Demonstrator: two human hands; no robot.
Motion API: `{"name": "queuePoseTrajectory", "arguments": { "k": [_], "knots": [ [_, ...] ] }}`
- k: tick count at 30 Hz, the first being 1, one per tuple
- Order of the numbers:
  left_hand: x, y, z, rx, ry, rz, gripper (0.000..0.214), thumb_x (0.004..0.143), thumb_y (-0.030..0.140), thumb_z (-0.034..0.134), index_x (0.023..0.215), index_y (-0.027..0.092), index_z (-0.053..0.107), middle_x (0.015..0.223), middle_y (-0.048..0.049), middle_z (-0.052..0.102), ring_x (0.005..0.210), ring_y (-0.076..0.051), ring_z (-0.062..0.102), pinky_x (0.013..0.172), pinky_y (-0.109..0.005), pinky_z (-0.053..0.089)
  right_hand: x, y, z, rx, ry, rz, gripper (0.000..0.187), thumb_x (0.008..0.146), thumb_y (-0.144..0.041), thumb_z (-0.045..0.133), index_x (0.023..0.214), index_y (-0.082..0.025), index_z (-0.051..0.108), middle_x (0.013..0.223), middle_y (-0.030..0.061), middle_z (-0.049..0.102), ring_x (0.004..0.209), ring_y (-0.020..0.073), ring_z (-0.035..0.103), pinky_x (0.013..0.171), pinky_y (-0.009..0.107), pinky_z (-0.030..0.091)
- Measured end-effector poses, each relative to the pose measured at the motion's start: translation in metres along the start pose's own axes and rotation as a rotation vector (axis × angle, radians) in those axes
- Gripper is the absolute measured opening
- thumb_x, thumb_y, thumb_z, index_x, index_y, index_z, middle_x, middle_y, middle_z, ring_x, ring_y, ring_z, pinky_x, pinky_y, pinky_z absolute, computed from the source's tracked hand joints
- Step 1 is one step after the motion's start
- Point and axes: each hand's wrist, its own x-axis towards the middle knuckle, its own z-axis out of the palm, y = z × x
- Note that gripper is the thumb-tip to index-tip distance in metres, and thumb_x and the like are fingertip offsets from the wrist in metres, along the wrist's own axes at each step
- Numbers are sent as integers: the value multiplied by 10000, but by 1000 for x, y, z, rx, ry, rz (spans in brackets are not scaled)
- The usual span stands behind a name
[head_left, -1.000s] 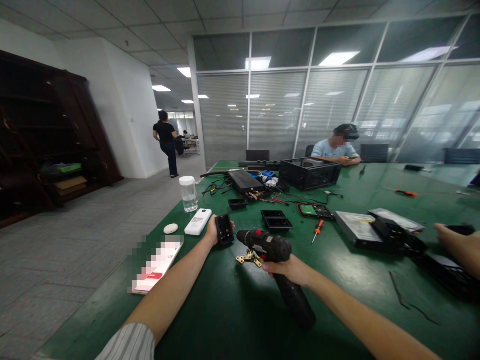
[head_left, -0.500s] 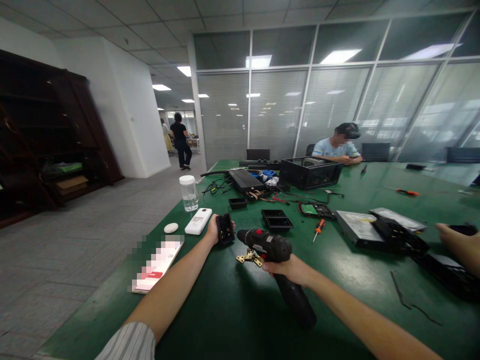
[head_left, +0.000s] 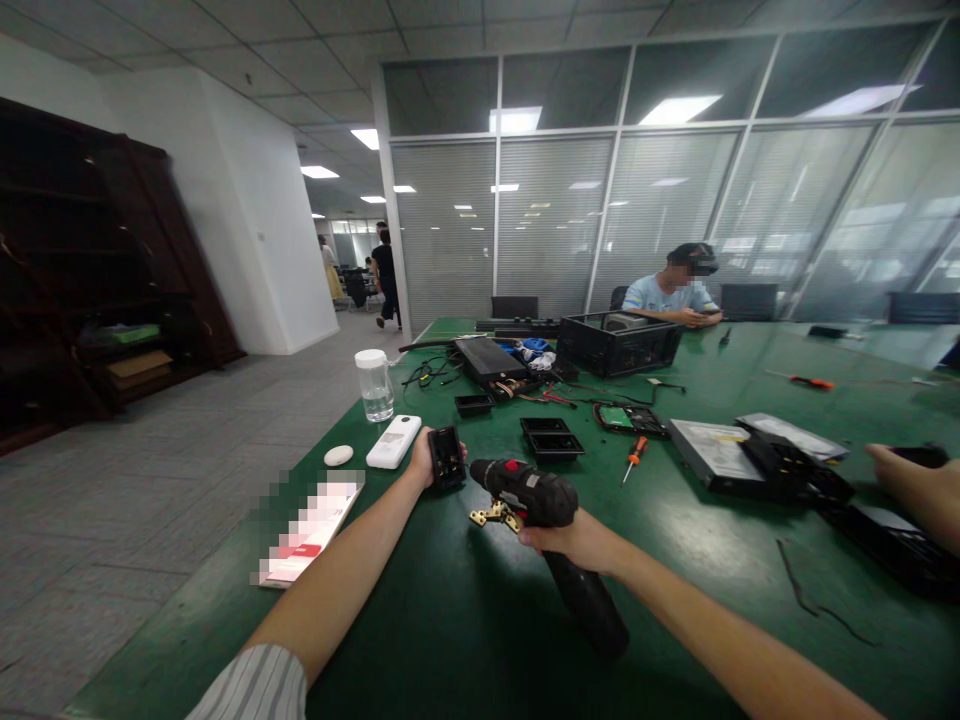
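Observation:
My left hand (head_left: pixel 424 461) is closed around a small black plastic part (head_left: pixel 448 458), held upright on the green table (head_left: pixel 465 620). My right hand (head_left: pixel 574 540) grips a black cordless drill (head_left: pixel 544 505) with a red switch, its nose pointing left toward the black part. Small brass hinges (head_left: pixel 495 516) lie on the table just under the drill's nose. Both forearms reach forward over the table; a striped sleeve shows on my left arm.
A white remote (head_left: pixel 393 441), a white oval thing (head_left: pixel 338 455), a water jar (head_left: pixel 373 384) and a booklet (head_left: pixel 311 530) lie left. Black trays (head_left: pixel 551 438), an orange screwdriver (head_left: pixel 634 455), a disc drive (head_left: pixel 720 458) and an open computer case (head_left: pixel 619 344) lie beyond. Another person's hand (head_left: pixel 911 485) is at right; someone sits at the far end.
My hands and the drill have barely moved. A person in black in the background has walked further away down the corridor.

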Motion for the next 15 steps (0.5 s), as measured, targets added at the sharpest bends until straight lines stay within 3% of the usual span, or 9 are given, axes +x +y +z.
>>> {"name": "queuePoseTrajectory", "arguments": {
  "k": [15],
  "knots": [
    [0,1,1,-58,37,-9,489,832,380,319,830,55,685,664,-179,682,600,-287,666,584,-409,528,-2,-14,3,37,-11,17,303,707,-432,706,793,-175,569,679,-24,499,649,135,439,624,286,393]
  ]
}}
